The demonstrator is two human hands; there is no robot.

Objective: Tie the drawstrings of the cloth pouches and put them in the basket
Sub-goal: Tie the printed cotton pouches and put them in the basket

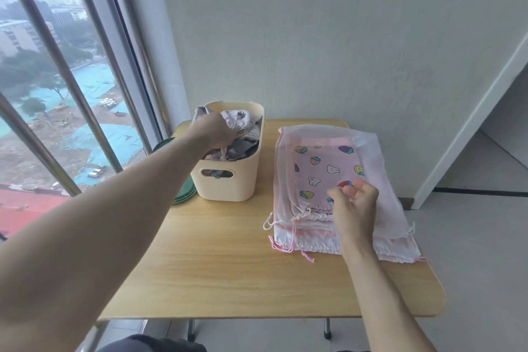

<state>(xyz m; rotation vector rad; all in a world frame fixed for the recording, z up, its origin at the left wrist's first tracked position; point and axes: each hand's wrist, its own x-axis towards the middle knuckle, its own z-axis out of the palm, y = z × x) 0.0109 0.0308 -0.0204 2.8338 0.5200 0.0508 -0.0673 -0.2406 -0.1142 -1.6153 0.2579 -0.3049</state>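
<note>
Left hand (218, 130) in basket (228, 180); right hand (355, 203) over stacked pouches (320, 163).

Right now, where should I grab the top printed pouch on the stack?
Pinch the printed pouch at its gathered drawstring hem, the near edge, coming from the person's side with the right hand. The cords and ruffle bunch there, giving the fingers purchase; elsewhere it lies flat.

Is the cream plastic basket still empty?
No: the cream plastic basket already holds several bundled cloth pouches, with the left hand reaching in.
</note>
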